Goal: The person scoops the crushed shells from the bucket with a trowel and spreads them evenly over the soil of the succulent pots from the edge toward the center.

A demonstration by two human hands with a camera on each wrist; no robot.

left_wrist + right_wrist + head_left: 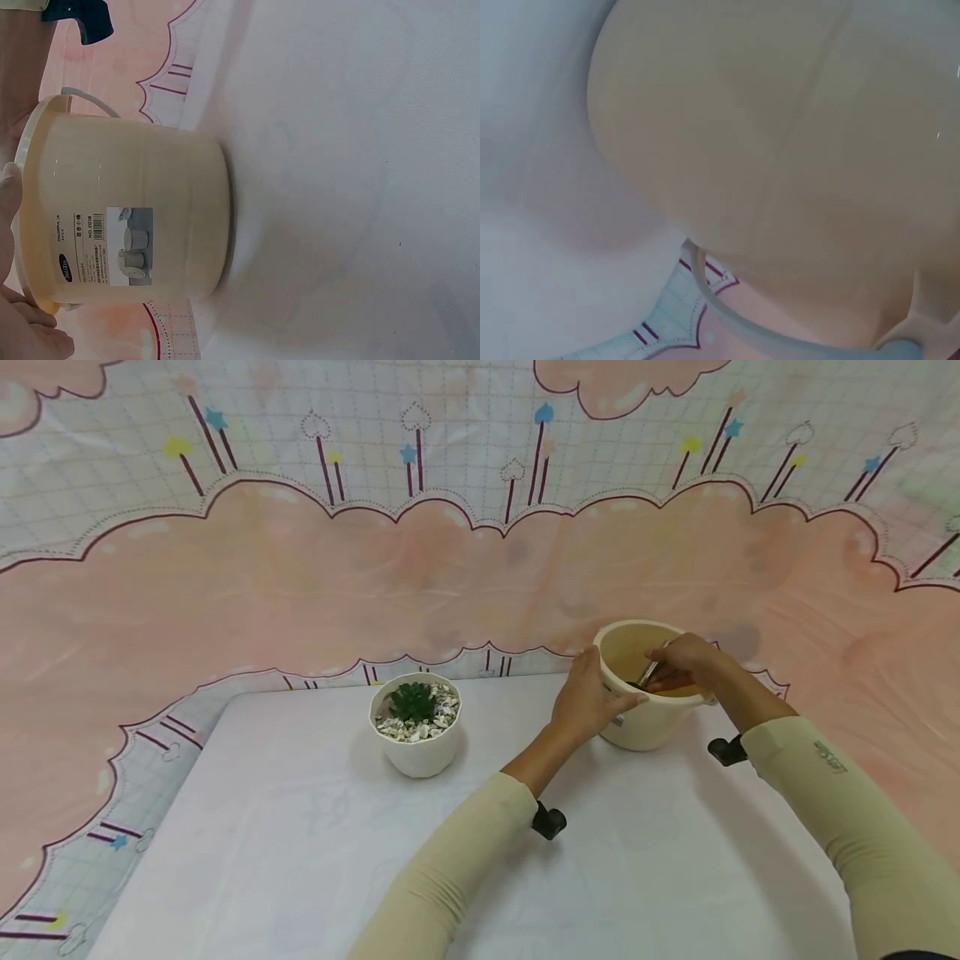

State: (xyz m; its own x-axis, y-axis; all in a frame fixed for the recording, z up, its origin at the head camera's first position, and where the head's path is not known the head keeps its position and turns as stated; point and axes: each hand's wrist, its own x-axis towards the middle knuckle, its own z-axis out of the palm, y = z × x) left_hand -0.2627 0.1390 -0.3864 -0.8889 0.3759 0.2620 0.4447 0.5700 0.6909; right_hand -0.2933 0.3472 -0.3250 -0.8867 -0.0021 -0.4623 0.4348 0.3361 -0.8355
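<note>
Right of centre in the head frame, the left hand (588, 697) grips the bucket (647, 728), best held firm against tipping, while the right hand (688, 660) pinches a tool (649, 673) (half hidden) inside

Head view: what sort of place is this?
Probably a makeshift indoor tabletop setup, perhaps for recording: a white-topped table stands before a pink cartoon-patterned backdrop, with a potted plant and a cream bucket on it.
</note>
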